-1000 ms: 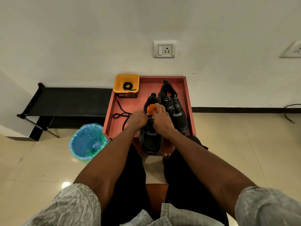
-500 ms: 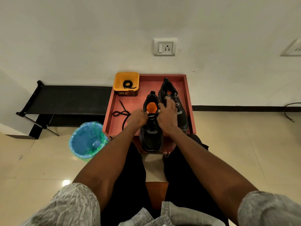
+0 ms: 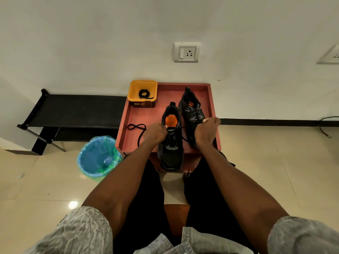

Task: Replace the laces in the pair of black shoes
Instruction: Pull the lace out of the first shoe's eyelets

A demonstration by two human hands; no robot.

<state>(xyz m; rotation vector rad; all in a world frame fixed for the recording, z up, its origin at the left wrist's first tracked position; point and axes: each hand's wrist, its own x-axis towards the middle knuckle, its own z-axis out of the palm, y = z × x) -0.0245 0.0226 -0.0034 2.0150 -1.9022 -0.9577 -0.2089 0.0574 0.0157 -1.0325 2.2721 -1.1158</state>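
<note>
Unlacing the nearer black fabric shoe with both hands on a red rimmed tray.

The left hand pinches near the shoe's orange-lined tongue; the right hand is fisted round a black lace drawn taut to the right. The second black shoe stands just beyond the right hand. A loose black lace lies left of the left hand, a yellow plastic tub beyond.
</note>
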